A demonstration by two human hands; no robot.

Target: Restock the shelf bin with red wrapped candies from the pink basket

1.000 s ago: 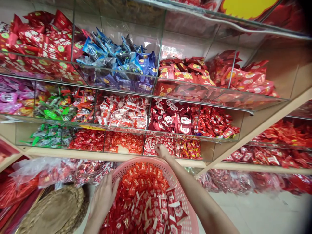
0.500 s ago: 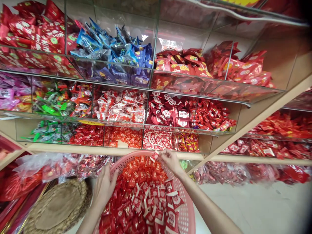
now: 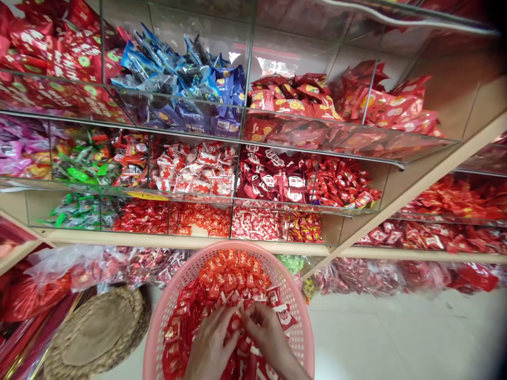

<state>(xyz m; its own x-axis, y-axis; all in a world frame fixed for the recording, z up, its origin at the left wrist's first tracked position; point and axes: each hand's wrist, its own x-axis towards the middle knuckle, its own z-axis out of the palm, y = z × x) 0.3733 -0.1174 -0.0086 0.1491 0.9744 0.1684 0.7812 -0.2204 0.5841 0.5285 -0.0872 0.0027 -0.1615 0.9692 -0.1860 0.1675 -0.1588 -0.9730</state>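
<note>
Head view: our half-closed left hand [image 3: 212, 348] and right hand [image 3: 265, 332], grip unclear, touch light, slippery red-wrapped sweets [image 3: 222, 282], best pinched by their wrappers.

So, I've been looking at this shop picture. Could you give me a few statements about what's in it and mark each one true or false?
1. The left hand and right hand are both down in the pink plastic basket. True.
2. The basket is filled mostly with green-wrapped sweets. False: it holds red-wrapped sweets.
3. A round woven straw piece sits beside the basket. True.
4. The compartments of the display shelves have solid wooden fronts. False: the display shelves have see-through fronts.
5. Blue packets fill an upper compartment. True.
</note>
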